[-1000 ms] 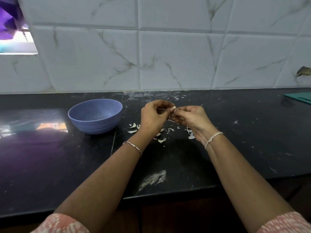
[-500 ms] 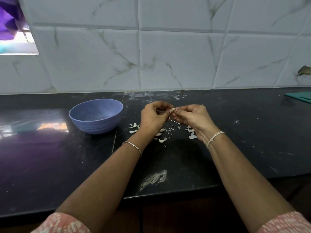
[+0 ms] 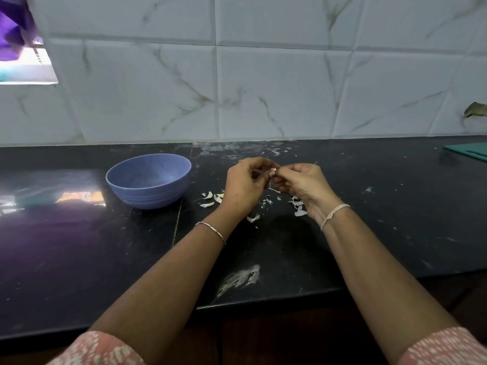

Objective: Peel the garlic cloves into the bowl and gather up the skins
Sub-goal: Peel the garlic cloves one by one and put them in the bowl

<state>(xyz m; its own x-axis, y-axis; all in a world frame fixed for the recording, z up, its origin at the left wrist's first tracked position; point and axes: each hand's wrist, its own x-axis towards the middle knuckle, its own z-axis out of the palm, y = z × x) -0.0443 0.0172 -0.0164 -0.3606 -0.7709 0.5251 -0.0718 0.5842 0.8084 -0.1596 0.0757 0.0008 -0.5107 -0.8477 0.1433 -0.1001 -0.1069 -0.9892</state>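
Both hands are up together over the middle of the black bench (image 3: 369,233), the left hand (image 3: 243,185) and right hand (image 3: 303,184) meeting fingertip to fingertip, and between them is the garlic clove (image 3: 273,171), a small pale nub pinched from both sides, held just above the surface. A thin strand of skin (image 3: 274,190) hangs under the right hand's fingers. Down below, the skins (image 3: 208,197) lie scattered on the dark stone, some to the left of the hands, some under them, more by the right wrist. The blue bowl (image 3: 147,198) sits upright on the bench to the left of the hands, near the scraps but apart from them. The bench itself is glossy and speckled with white flecks, with a seam (image 3: 178,219) running front to back just right of the bowl and a chalky white smear (image 3: 239,277) close to the front edge. Behind it rises a wall of white marble-veined tiles (image 3: 263,88). Top left, a bright window opening (image 3: 26,69) with purple cloth (image 3: 10,27) above it throws a reflection onto the bench's left end. At the far right edge lies a teal flat item (image 3: 471,151), only partly in view. There's a slim bangle (image 3: 210,229) on the left wrist, a pale thread band (image 3: 333,214) on the right, and pink patterned sleeves (image 3: 105,349) at the bottom corners.
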